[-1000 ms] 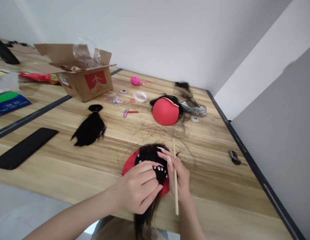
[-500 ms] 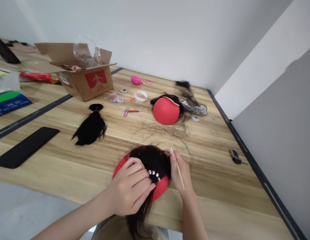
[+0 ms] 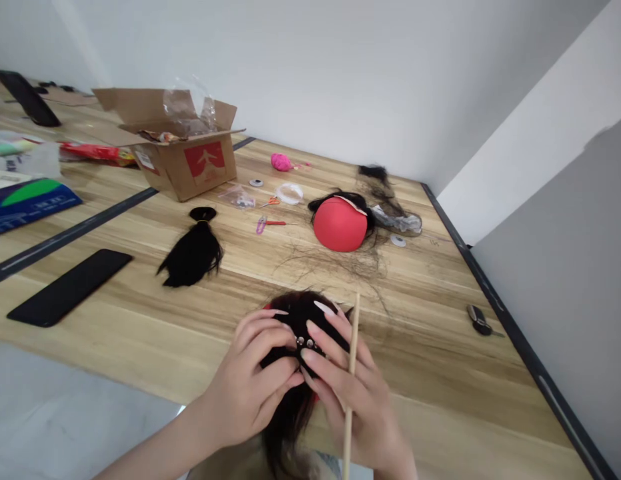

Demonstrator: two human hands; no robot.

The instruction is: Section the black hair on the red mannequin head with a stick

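In front of me a black hair piece (image 3: 306,308) covers a red dome, of which only slivers of red show. Round shiny studs (image 3: 305,342) run across the hair, and a long lock (image 3: 290,420) hangs over the table's near edge. My left hand (image 3: 257,377) has its fingers curled, pinching the hair at the left of the studs. My right hand (image 3: 357,383) keeps a thin wooden stick (image 3: 348,433) among its fingers, while its fingertips press on the hair right of the studs. Exactly what lies under the fingertips is hidden.
A second red dome with hair (image 3: 340,225) sits farther back. Left of it are a tied black hair bundle (image 3: 194,257), a black slab (image 3: 70,288) and an open cardboard box (image 3: 190,167). Orange scissors (image 3: 271,201) and pink yarn (image 3: 281,161) lie behind; a key fob (image 3: 479,320) is right.
My right hand has moved left from the dome's right side onto the hair beside the studs, bringing the stick along. My left hand stays on the hair. The view has shifted slightly.
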